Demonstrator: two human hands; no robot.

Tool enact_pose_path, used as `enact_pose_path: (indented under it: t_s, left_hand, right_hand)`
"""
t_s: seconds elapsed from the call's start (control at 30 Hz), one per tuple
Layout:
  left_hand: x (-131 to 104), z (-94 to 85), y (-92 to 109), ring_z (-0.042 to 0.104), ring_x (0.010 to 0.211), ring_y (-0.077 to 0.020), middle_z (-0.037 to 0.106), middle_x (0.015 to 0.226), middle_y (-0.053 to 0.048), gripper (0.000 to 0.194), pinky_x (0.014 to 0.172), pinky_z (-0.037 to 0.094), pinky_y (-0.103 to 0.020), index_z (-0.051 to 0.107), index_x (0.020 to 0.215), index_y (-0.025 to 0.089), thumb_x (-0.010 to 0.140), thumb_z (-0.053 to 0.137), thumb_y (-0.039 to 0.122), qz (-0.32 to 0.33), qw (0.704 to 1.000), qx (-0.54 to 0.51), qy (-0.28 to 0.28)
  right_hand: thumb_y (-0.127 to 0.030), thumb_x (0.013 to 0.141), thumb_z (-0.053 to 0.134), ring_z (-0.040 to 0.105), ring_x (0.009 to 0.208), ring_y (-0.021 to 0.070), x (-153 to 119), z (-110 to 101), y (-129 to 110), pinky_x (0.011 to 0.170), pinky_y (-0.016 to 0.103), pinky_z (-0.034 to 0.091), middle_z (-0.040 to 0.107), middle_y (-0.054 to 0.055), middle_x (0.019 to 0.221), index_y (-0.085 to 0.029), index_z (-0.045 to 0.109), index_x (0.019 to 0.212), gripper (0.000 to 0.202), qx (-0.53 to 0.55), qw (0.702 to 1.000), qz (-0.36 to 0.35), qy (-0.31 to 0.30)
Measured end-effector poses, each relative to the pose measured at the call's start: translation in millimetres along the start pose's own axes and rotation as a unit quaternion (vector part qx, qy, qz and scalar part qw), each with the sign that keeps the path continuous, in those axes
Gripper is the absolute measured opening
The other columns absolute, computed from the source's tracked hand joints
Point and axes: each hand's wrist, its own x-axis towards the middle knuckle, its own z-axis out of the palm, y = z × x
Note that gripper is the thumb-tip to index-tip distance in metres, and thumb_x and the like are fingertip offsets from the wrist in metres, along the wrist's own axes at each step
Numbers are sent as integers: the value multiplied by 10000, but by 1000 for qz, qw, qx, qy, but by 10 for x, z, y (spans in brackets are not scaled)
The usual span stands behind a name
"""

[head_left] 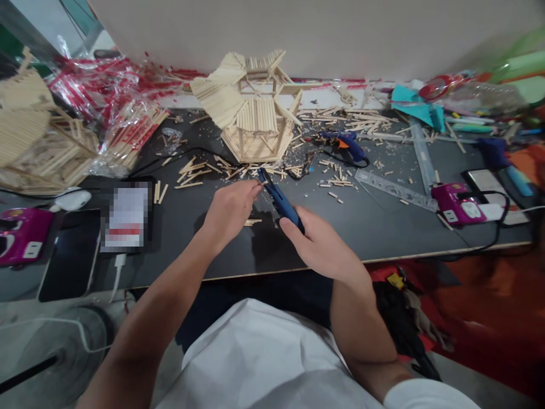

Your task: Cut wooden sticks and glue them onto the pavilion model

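Observation:
My right hand [317, 238] is wrapped round a dark blue cutting tool [279, 199], whose tip points up and left. Close to that tip, my left hand [232, 210] pinches a small wooden stick [263, 183]; most of the stick is hidden by the fingers. Just beyond both hands stands a model house [258, 122] built of thin wooden sticks. Short cut pieces [191, 173] lie on the dark table [179, 216] to the left of the model, and a few more lie below my left hand.
A blue glue gun [349, 145] and a clear ruler [395, 190] lie to the right. Two purple power adapters [457, 203], phones [70, 250] and cables are at the sides. Bagged sticks [128, 133] and another stick model [29, 130] stand at the left.

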Motion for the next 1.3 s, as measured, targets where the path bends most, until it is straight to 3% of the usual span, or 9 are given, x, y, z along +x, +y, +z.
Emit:
enact_pose_path:
  t_s: [0.57, 1.3]
  left_hand:
    - [-1, -25, 32, 640, 637, -138, 702, 724, -11, 278, 670, 446, -256, 689, 899, 154, 1025, 465, 262, -27, 999, -19, -26]
    - [14, -36, 50, 630, 555, -119, 650, 596, 24, 301, 646, 458, -239, 622, 744, 169, 999, 482, 244, -67, 993, -84, -38]
  right_hand:
    - [-319, 1023, 428, 589, 1072, 237, 10, 66, 5, 903, 367, 441, 652, 84, 1084, -206, 579, 980, 193, -18, 1000, -5, 8]
    - [-347, 1028, 410, 602, 1054, 261, 32, 89, 17, 926, 408, 453, 643, 125, 1134, -192, 589, 1050, 238, -38, 999, -10, 4]
